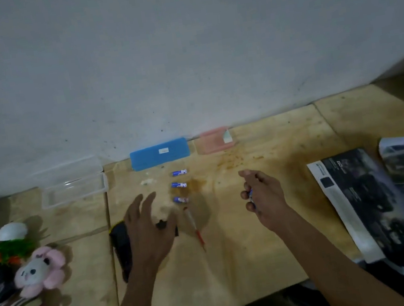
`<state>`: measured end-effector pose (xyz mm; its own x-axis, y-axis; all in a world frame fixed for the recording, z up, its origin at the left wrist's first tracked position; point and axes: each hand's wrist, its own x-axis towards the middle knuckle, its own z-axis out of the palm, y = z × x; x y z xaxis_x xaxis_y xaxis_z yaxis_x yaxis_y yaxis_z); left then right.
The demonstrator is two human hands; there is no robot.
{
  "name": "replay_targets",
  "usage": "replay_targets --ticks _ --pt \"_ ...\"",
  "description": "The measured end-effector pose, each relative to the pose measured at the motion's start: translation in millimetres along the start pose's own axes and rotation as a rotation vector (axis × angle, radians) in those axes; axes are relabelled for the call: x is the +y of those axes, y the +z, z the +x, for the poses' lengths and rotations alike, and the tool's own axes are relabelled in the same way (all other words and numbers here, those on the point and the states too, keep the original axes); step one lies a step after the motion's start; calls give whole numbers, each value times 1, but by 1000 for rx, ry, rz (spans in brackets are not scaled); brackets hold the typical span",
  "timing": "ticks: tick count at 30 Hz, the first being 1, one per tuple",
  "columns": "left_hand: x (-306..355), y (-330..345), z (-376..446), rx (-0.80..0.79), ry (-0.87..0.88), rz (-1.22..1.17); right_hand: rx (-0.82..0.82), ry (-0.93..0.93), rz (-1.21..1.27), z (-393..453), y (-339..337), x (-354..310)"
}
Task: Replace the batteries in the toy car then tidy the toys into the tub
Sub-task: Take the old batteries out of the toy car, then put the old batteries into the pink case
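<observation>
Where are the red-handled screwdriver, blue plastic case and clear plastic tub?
red-handled screwdriver (199,235): head view, on the red handle.
blue plastic case (159,153): head view, middle of its lid.
clear plastic tub (74,192): head view, on its near wall.

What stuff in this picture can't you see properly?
Head view only:
- Toy car: mostly hidden under the left hand.
- Battery: mostly covered by the right hand's fingers.
- Battery labels: too small and blurred to read.
- Magazine: blurred, cut off by the right edge.
- Plush toys: partly cut off at the left edge.
</observation>
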<state>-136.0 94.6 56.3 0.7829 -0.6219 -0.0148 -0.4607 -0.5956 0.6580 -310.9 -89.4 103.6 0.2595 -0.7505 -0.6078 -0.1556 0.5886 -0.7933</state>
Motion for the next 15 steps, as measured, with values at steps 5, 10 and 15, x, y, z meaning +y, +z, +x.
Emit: replay_targets --ticks 5,10,15 --pt "73 62 54 -123 81 7 -10 6 -119 65 -4 -19" --pt "96 123 99 -192 111 152 0 31 -203 133 8 -17" --pt "94 158 140 -201 81 233 -5 136 -196 172 31 -16"
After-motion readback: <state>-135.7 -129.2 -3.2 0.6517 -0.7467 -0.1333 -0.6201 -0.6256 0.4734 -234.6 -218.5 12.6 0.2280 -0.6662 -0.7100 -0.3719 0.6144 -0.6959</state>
